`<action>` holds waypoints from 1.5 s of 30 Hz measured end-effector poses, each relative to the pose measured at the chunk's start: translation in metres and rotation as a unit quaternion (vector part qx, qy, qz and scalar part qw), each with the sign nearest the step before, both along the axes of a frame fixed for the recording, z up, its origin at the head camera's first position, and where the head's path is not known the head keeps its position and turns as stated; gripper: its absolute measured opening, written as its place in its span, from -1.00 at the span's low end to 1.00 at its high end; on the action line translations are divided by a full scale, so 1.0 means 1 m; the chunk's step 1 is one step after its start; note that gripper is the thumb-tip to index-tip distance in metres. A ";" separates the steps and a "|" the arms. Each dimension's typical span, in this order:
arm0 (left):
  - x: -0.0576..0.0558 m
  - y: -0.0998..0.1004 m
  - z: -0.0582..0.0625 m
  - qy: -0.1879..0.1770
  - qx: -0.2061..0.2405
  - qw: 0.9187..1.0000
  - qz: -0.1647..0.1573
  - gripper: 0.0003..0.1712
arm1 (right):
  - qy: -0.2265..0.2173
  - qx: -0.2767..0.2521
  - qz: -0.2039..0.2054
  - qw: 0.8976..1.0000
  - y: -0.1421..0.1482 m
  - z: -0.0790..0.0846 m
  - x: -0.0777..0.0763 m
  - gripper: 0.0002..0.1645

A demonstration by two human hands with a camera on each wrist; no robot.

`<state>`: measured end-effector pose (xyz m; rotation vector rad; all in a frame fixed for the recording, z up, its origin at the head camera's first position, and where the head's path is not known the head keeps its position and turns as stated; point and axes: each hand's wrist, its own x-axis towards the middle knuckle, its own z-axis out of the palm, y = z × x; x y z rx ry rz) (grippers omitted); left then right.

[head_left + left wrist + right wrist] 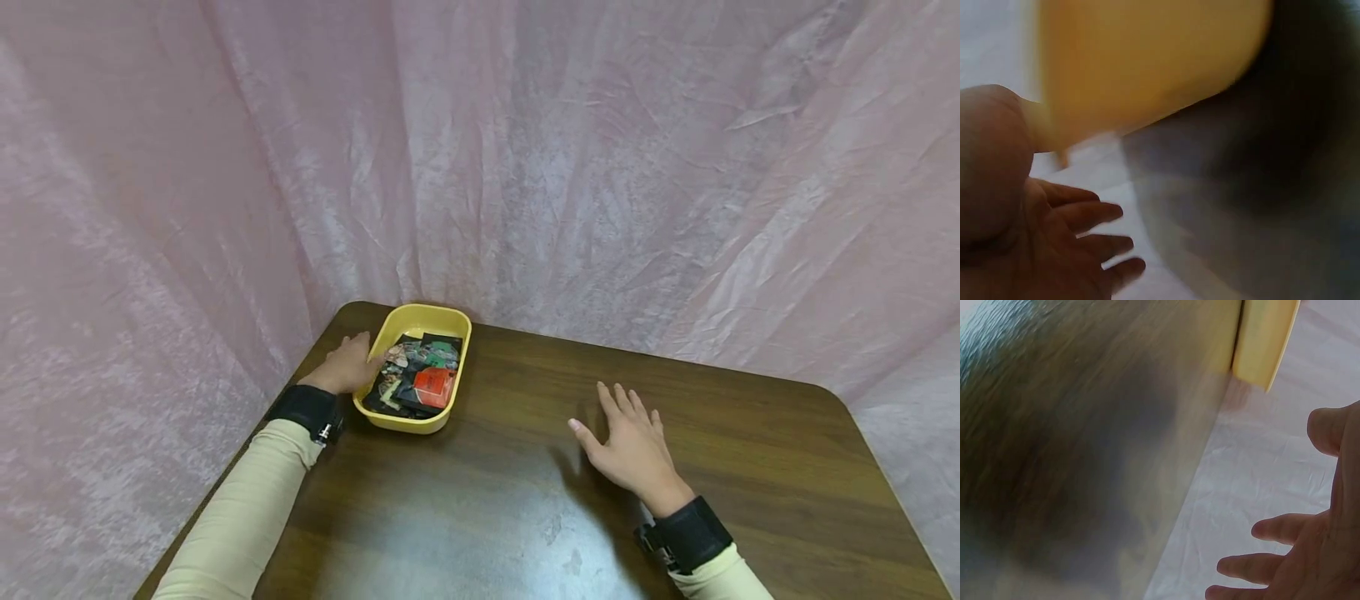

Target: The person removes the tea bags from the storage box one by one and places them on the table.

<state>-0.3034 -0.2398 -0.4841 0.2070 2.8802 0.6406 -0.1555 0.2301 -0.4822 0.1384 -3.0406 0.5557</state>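
Observation:
A yellow plastic tub (407, 425) stands at the table's far left, holding several dark flat pieces with printed pictures (401, 375) and a red-orange piece (434, 387). At its left side is my left hand (347, 364), the thumb reaching over the rim. In the left wrist view, the fingers of the left hand (1041, 231) extend loosely, apart from the tub's wall (1147, 62). My right hand (632, 446) hovers over the table's right half with fingers spread, holding nothing. The right wrist view shows that hand (1310, 550) apart from the tub (1263, 344).
The dark brown wooden table (517, 400) has rounded far corners. Pinkish velvet-like curtains (570, 167) hang behind it and along its left side. Black bands (307, 408) wrap both wrists over pale yellow sleeves (247, 508).

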 end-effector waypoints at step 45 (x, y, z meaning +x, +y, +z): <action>0.049 0.100 -0.021 -0.002 0.042 0.997 0.062 -0.36 | 0.027 -0.004 0.244 0.969 -0.139 0.032 -0.039 -0.16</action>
